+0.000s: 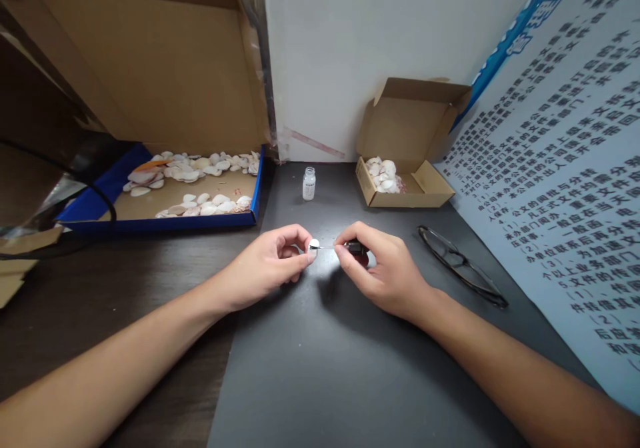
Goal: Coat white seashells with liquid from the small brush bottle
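Observation:
My left hand [280, 257] pinches a small white shell [314, 243] between thumb and fingertips. In my right hand [376, 261] is an applicator brush [327, 247] with a thin shaft and a black cap-like handle. Its dark tip overlaps the face of the shell; whether it presses on it I cannot tell. Behind both hands a small bottle [309, 185] with a whitish body and a printed label stands upright, its clear neck uncapped.
At the left, a blue-edged cardboard box [200, 224] holds many shells and an orange piece [151, 165]. A smaller open carton [410, 199] with shells stands back right. Black-framed glasses [463, 265] lie beside a printed sheet [565, 188]. A dark cable [107, 201] curves at far left.

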`<state>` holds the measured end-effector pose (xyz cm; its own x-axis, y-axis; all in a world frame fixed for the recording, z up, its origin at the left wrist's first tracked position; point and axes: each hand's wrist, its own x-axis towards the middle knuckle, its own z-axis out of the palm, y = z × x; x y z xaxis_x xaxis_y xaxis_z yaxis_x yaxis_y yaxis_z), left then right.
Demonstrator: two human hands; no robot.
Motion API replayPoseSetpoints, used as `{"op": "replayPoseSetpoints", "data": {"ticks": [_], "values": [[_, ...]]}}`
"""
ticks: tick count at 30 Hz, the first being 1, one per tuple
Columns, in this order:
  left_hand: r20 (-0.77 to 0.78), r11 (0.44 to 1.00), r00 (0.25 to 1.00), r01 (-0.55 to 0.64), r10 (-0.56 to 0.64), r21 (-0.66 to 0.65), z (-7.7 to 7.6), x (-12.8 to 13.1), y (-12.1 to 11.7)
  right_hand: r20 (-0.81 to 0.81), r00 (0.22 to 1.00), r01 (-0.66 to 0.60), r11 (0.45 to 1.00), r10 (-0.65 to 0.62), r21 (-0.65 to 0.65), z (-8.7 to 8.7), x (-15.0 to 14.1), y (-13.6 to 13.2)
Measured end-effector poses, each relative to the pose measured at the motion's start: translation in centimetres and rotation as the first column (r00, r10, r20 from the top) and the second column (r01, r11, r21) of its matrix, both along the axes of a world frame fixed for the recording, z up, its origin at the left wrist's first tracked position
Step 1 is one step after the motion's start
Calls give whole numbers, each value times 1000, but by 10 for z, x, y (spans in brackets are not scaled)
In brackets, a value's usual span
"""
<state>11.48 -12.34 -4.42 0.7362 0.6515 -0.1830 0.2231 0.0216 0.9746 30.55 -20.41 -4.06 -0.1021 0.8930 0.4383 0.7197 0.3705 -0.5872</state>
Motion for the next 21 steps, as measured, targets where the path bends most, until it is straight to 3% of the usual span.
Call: {"op": "replayPoseSetpoints", "data": {"ticks": [5,10,16,21], "values": [[11,999,1000,-26,26,-21,0,0,1,28,996,86,996,-85,-38,1,2,1],[8,1000,1000,-9,9,-2,0,0,1,-20,1000,-20,1000,20,18,1,0,0],[22,1000,1000,-22,22,-12,0,0,1,44,998,57,995,-53,-87,-1,2,1],[-20,1000,1000,-6,6,-4,1,-1,1,-19,1000,-19,1000,19,21,0,0,0]]}}
